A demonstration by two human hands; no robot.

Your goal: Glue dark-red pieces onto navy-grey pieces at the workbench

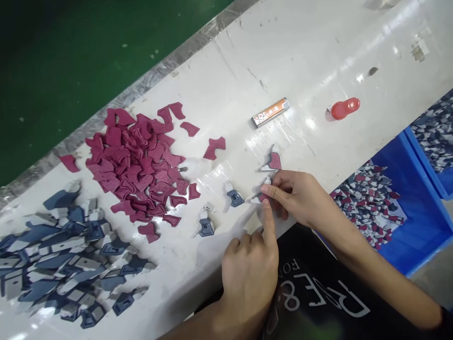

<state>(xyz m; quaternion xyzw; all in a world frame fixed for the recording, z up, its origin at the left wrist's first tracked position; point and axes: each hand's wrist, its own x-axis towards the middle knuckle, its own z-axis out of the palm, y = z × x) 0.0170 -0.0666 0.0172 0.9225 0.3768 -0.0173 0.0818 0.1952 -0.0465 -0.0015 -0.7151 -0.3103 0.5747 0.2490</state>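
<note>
Pinching a red part [262, 197] at the table [318, 52] with your right hand [297, 196], your left hand [251, 269] touching it, grip hidden, you seem to have one piece [274, 160] done beside it, more in the bin [419, 189], and two blue bits [235, 198], the red heap [138, 170] and blue heap [71, 255] left.

Matt plastic pieces [136, 163], glossy tabletop [304, 66]

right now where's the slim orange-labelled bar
In the head view, the bar lies right of the maroon plastic pile, left of the red plastic piece, on the white tabletop.
</note>
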